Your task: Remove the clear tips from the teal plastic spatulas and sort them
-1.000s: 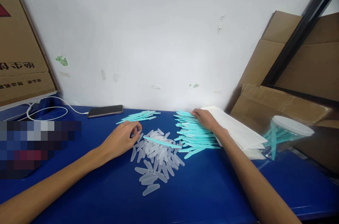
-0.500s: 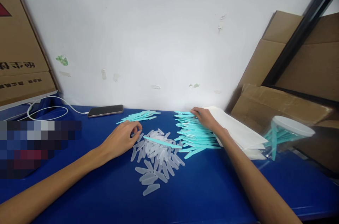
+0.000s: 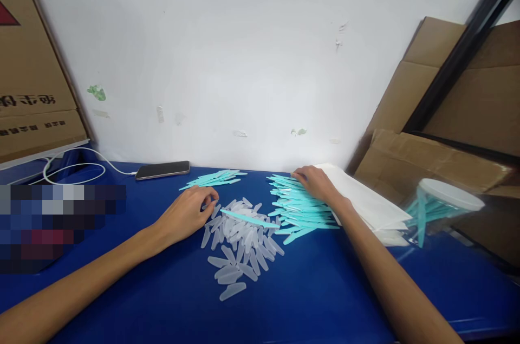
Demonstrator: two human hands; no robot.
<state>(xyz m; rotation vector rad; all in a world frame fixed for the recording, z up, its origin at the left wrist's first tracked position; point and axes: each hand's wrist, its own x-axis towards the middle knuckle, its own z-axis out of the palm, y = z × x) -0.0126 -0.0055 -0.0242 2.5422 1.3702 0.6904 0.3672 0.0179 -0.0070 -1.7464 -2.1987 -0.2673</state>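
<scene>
The left hand (image 3: 187,213) rests at the near-left edge of the heap of clear plastic caps (image 3: 239,241), its fingers curled in and the thumb and forefinger pinched together at a cap on the heap's rim; whether one is truly gripped I cannot tell. To the right of that heap lies the pile of teal plastic blades (image 3: 298,205), and the right hand (image 3: 314,181) lies flat over its far end, fingers spread lightly on the topmost pieces, holding none that I can see. A single teal blade (image 3: 248,218) lies across the top of the caps (slanting toward the big pile), and a smaller teal bunch (image 3: 214,177) sits beyond the heap, near the phone (image 3: 163,169). Judging by this, the work goes best if each hand lifts just one piece, pinching it by an end so its neighbours stay put on the blue desk (image 3: 317,290). Right of the blades lie white sheets (image 3: 365,203) and a lidded clear jar (image 3: 439,208).
</scene>
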